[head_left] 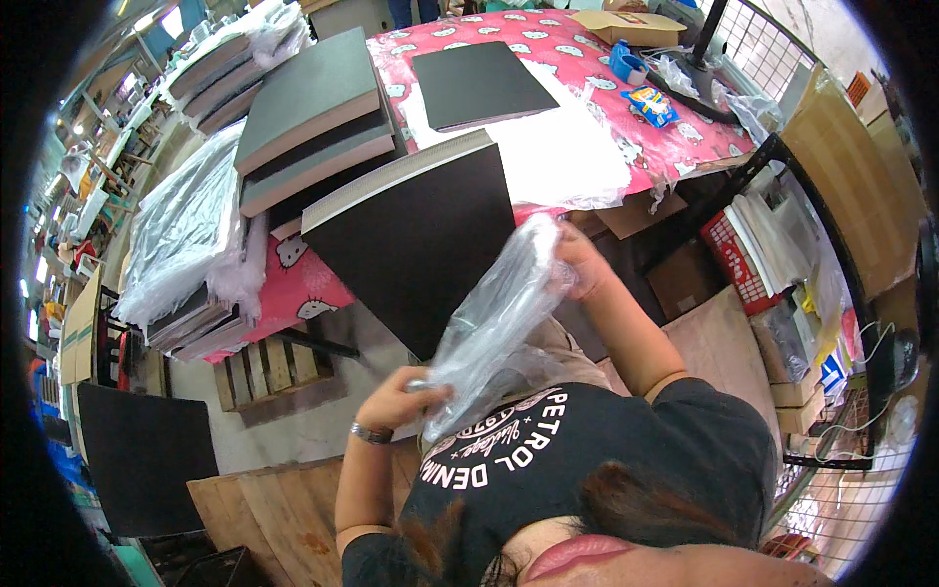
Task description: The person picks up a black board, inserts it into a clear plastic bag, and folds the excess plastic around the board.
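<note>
A clear plastic bag (501, 311) is stretched slantwise in front of my body. The fingers of my left hand (399, 399) are closed on its lower end, near my shirt. Higher up, by the table edge, my right hand (585, 260) grips the other end. Just beyond the bag, a large black book-like block (411, 230) with a pale page-like edge stands tilted at the table's near side. The bag hides part of its lower right. Farther off, a thin black panel (481, 84) lies on white sheeting (572, 152).
Thick black book-like blocks (311, 103) are stacked on the pink patterned tablecloth (450, 37). Plastic-wrapped stacks (186, 220) stand left of them. At the right are a blue tape dispenser (626, 64), a snack packet (650, 106) and a red crate (734, 264). A wooden pallet (269, 370) lies below.
</note>
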Available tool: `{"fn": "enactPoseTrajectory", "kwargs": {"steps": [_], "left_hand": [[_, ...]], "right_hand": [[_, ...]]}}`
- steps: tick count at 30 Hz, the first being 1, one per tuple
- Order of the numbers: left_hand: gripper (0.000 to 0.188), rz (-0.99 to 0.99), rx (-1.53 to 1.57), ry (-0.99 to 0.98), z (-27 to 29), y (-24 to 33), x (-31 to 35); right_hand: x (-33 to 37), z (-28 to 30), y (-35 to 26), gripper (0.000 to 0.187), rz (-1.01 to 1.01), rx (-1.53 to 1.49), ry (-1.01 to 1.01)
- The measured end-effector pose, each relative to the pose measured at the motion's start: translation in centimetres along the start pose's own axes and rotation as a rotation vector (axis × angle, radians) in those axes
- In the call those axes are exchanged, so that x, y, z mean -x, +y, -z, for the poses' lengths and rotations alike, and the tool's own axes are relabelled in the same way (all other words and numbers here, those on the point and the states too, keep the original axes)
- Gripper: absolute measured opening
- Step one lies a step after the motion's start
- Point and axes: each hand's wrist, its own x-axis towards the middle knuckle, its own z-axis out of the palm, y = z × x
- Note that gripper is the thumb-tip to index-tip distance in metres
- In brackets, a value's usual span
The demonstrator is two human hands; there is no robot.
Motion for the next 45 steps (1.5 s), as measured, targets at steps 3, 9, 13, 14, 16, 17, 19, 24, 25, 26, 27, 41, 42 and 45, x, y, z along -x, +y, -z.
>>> {"fn": "enactPoseTrajectory", "kwargs": {"steps": [3, 9, 13, 14, 16, 17, 19, 24, 25, 26, 27, 41, 42, 45], "left_hand": [[0.044, -0.552, 0.658, 0.211, 3.0, -0.3, 0.7], [0.036, -0.496, 0.456, 0.218, 5.2, -0.2, -1.7], [0.004, -0.607, 0.302, 0.724, 5.7, 8.0, -3.3], [0.006, -0.646, 0.116, 0.912, 4.9, 9.7, -3.8], [0.018, -0.735, -0.366, 1.224, 5.8, 9.4, -6.6], [0.029, -0.843, -0.474, 1.333, 5.1, 10.0, -7.7], [0.049, -0.809, -0.627, 1.298, 2.6, 10.1, -7.3], [0.060, -0.469, -0.725, 1.160, -1.1, 8.0, -2.2], [0.051, -0.670, -0.793, 1.181, -1.0, 7.6, -1.6], [0.043, -0.870, -0.863, 1.202, -0.1, 7.1, -0.9], [0.031, -0.849, -0.786, 1.163, 0.4, 7.0, 0.4], [0.040, 0.362, 0.060, 0.238, 7.1, -8.9, -4.4], [0.049, 0.418, 0.061, 0.263, 6.8, -11.9, -6.7], [0.053, 0.542, 0.168, 0.419, 7.6, -18.9, -10.2]], "right_hand": [[0.5, -0.7, 0.5, 0.038, -0.380, 0.446, -0.171], [-1.4, -2.2, -6.2, 0.055, 0.092, -0.017, -0.167], [-3.9, -3.6, -7.0, 0.050, 0.306, 0.816, 0.100], [-4.2, -5.0, -7.0, 0.051, 0.384, 1.026, 0.230], [-5.6, -5.0, -5.5, 0.062, 0.648, 1.443, 0.405], [-6.1, -4.3, -5.0, 0.066, 0.779, 1.605, 0.461], [-4.4, -3.2, -3.7, 0.068, 0.792, 1.698, 0.522], [1.3, -4.6, -1.3, 0.056, 0.816, 1.704, 0.500], [1.9, -4.5, -2.0, 0.050, 0.702, 1.574, 0.408], [2.3, -4.0, -3.2, 0.044, 0.592, 1.434, 0.314], [2.5, -4.0, -4.2, 0.039, 0.481, 1.293, 0.224], [7.1, 9.3, 6.1, 0.044, -0.431, 0.165, 0.318], [7.3, 12.5, 7.7, 0.044, -0.518, 0.087, 0.307], [4.9, 13.3, 9.3, 0.036, -0.630, 0.332, 0.350]]}}
